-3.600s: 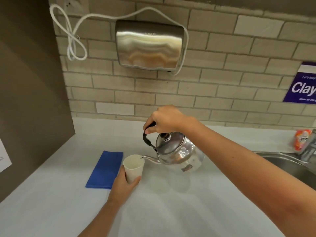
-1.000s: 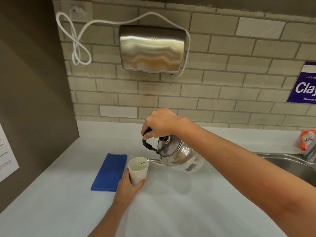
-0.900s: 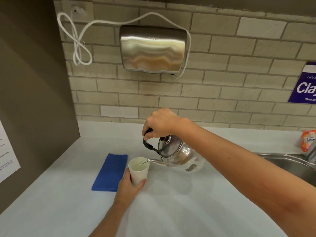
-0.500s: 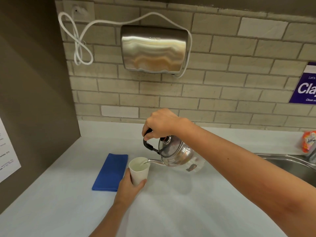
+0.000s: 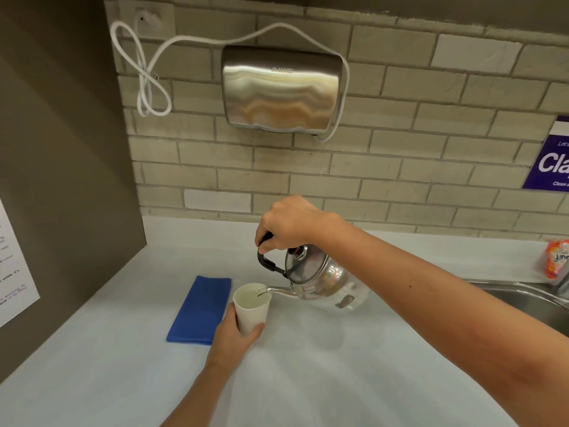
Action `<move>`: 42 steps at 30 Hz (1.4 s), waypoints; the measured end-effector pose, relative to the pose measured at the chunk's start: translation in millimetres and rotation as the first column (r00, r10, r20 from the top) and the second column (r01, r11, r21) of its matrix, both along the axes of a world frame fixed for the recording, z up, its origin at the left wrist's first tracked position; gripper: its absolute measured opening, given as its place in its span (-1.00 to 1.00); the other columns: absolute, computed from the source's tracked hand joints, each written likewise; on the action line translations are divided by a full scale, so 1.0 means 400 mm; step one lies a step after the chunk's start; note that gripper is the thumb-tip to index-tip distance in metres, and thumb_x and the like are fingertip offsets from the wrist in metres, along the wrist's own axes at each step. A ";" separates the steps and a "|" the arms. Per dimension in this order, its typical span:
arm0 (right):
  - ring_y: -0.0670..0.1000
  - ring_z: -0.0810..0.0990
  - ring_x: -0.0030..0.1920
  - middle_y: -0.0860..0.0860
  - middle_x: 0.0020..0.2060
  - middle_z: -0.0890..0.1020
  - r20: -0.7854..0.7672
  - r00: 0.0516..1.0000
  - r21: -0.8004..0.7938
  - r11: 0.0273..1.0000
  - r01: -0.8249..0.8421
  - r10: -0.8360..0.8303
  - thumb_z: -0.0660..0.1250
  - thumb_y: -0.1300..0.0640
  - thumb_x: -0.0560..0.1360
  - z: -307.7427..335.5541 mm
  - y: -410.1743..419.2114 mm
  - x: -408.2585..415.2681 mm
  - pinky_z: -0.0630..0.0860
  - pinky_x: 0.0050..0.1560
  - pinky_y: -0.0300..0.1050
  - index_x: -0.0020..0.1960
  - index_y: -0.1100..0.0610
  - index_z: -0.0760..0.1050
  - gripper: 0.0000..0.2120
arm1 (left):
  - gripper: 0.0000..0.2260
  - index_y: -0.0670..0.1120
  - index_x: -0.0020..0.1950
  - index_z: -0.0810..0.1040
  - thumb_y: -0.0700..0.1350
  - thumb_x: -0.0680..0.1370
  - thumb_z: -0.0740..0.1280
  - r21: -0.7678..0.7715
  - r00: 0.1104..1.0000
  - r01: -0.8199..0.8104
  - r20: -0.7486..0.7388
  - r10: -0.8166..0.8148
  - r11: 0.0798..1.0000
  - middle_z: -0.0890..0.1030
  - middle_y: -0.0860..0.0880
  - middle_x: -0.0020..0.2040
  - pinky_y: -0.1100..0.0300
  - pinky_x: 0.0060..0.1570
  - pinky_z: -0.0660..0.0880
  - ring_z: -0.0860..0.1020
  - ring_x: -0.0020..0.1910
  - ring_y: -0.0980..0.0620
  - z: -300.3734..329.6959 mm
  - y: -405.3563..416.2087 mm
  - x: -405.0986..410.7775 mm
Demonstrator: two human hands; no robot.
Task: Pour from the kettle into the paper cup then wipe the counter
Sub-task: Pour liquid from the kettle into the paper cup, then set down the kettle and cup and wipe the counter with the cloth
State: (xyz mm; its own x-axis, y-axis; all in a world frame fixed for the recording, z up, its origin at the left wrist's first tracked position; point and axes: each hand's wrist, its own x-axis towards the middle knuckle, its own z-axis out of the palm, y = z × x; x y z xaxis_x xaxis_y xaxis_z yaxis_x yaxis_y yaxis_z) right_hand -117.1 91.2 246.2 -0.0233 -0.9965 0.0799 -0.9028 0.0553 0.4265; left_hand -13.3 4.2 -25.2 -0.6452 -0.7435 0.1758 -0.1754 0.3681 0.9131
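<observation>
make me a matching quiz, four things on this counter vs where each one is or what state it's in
Things:
1. kettle
2. paper cup
3. blue cloth
4. sink

Places or states:
A. lying flat and folded, left of the cup
B. tilted, spout over the cup's rim
C. set into the counter at far right
D. upright, held in the left hand

Pairs: 1-B, 2-D, 3-A, 4-C

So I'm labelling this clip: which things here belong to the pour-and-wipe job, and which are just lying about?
In the job:
kettle, tilted in the right hand
paper cup, held by the left hand
blue cloth
counter

Lying about:
hand dryer with its cord
purple sign
sink
orange packet
</observation>
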 end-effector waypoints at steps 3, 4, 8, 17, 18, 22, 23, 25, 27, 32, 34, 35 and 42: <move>-0.09 0.41 -0.34 -0.07 -0.18 0.68 0.098 0.995 -0.031 0.999 0.021 -0.018 0.28 -0.16 0.48 -0.008 0.011 -0.022 0.17 -0.47 -0.23 0.07 -0.11 0.59 -0.75 | -0.38 0.01 0.31 0.31 0.01 0.34 0.51 0.005 1.000 0.008 0.000 -0.008 1.000 0.52 0.02 0.14 0.08 0.08 0.52 0.50 0.11 0.00 0.000 -0.001 0.002; -0.10 0.41 -0.35 -0.08 -0.18 0.69 0.136 0.990 -0.047 0.998 0.033 -0.026 0.28 -0.17 0.47 -0.011 0.017 -0.034 0.17 -0.47 -0.23 0.06 -0.12 0.59 -0.76 | -0.38 0.02 0.31 0.31 0.01 0.34 0.51 0.008 1.000 0.011 0.001 -0.011 1.000 0.52 0.03 0.14 0.08 0.08 0.52 0.50 0.10 0.01 0.001 -0.001 0.002; -0.11 0.48 -0.25 -0.18 -0.13 0.69 0.305 0.950 -0.126 0.986 0.111 -0.068 0.29 -0.23 0.43 -0.026 0.050 -0.090 0.22 -0.43 -0.24 0.05 -0.22 0.57 -0.76 | -0.38 0.00 0.32 0.30 -0.01 0.35 0.51 0.004 1.000 0.007 0.008 -0.007 1.000 0.52 0.02 0.14 0.09 0.08 0.50 0.50 0.09 0.01 0.003 -0.001 0.004; -0.16 0.55 0.09 -0.28 0.04 0.65 0.731 0.677 -0.192 0.926 0.326 -0.086 0.35 -0.26 0.37 -0.030 0.082 -0.234 0.46 0.09 -0.14 -0.03 -0.33 0.56 -0.81 | -0.40 -0.02 0.29 0.33 -0.02 0.34 0.51 -0.001 1.000 0.007 0.015 -0.007 1.000 0.55 -0.02 0.15 0.01 0.12 0.51 0.52 0.11 -0.01 0.005 -0.002 0.005; -0.16 0.56 0.09 -0.27 0.03 0.66 0.752 0.656 -0.221 0.916 0.336 -0.060 0.36 -0.23 0.37 -0.033 0.075 -0.247 0.46 0.15 -0.10 -0.04 -0.31 0.58 -0.82 | -0.40 -0.02 0.30 0.33 -0.01 0.34 0.51 -0.003 1.000 0.007 0.016 -0.007 1.000 0.55 -0.02 0.15 0.02 0.12 0.52 0.52 0.11 -0.01 0.005 -0.002 0.004; -0.17 0.57 0.03 -0.25 0.00 0.67 0.772 0.635 -0.320 0.851 0.417 -0.020 0.37 -0.22 0.37 -0.071 0.022 -0.284 0.47 0.11 -0.10 -0.05 -0.29 0.59 -0.83 | -0.38 0.00 0.31 0.33 0.02 0.33 0.51 0.000 1.000 -0.002 0.018 0.002 1.000 0.55 0.02 0.15 0.03 0.13 0.52 0.52 0.12 0.01 0.002 -0.003 0.004; -0.20 0.57 -0.04 -0.25 -0.03 0.67 0.769 0.639 -0.340 0.832 0.438 -0.022 0.36 -0.22 0.37 -0.089 0.003 -0.288 0.46 0.03 -0.13 -0.04 -0.28 0.59 -0.82 | -0.38 0.02 0.31 0.33 0.03 0.33 0.51 0.004 1.000 -0.003 0.016 0.003 1.000 0.55 0.04 0.15 0.04 0.14 0.52 0.52 0.13 0.02 0.000 -0.003 0.004; -0.24 0.53 -0.23 -0.27 -0.15 0.67 0.768 0.640 -0.370 0.800 0.473 -0.024 0.35 -0.21 0.39 -0.129 -0.033 -0.294 0.39 -0.14 -0.18 -0.03 -0.26 0.60 -0.82 | -0.37 0.05 0.31 0.33 0.06 0.32 0.51 0.014 1.000 -0.001 0.012 0.001 1.000 0.54 0.06 0.16 0.05 0.15 0.51 0.51 0.13 0.06 -0.004 -0.005 0.003; -0.22 0.50 -0.26 -0.26 -0.15 0.68 0.776 0.630 -0.378 0.785 0.491 -0.020 0.34 -0.19 0.41 -0.166 -0.066 -0.297 0.35 -0.23 -0.22 -0.01 -0.23 0.60 -0.81 | -0.37 0.08 0.30 0.32 0.08 0.31 0.51 0.028 1.000 0.003 0.014 -0.003 1.000 0.54 0.07 0.16 0.05 0.14 0.52 0.51 0.13 0.08 -0.009 -0.009 0.001; -0.13 0.50 -0.25 -0.19 -0.12 0.69 0.793 0.608 -0.365 0.768 0.526 -0.040 0.32 -0.20 0.43 -0.231 -0.138 -0.308 0.30 -0.38 -0.32 -0.01 -0.22 0.60 -0.82 | -0.38 0.16 0.28 0.32 0.13 0.28 0.49 0.036 1.000 0.005 0.017 -0.006 0.999 0.54 0.13 0.15 0.13 0.13 0.51 0.51 0.14 0.14 -0.020 -0.014 -0.001; -0.12 0.52 -0.22 -0.20 -0.14 0.67 0.813 0.581 -0.347 0.766 0.541 -0.042 0.32 -0.19 0.44 -0.251 -0.159 -0.313 0.32 -0.35 -0.34 -0.01 -0.22 0.60 -0.82 | -0.38 0.16 0.28 0.33 0.14 0.28 0.49 0.039 1.000 0.003 0.013 -0.003 0.999 0.54 0.13 0.15 0.13 0.13 0.51 0.51 0.14 0.15 -0.021 -0.013 -0.001; -0.11 0.53 -0.21 -0.20 -0.17 0.66 0.822 0.568 -0.335 0.768 0.546 -0.045 0.32 -0.19 0.44 -0.259 -0.167 -0.317 0.33 -0.34 -0.33 -0.02 -0.23 0.60 -0.83 | -0.37 0.15 0.28 0.33 0.14 0.28 0.49 0.040 1.000 0.003 0.013 -0.003 0.999 0.54 0.13 0.16 0.12 0.14 0.52 0.51 0.15 0.15 -0.020 -0.012 0.000; -0.23 0.47 -0.36 -0.30 -0.28 0.56 0.842 0.537 -0.316 0.756 0.572 -0.054 0.33 -0.19 0.43 -0.293 -0.196 -0.333 0.30 -0.39 -0.27 -0.05 -0.25 0.60 -0.86 | -0.34 0.11 0.32 0.32 0.13 0.29 0.49 0.057 1.000 0.018 0.010 -0.019 0.998 0.52 0.11 0.19 0.06 0.19 0.51 0.49 0.18 0.12 -0.016 -0.011 0.002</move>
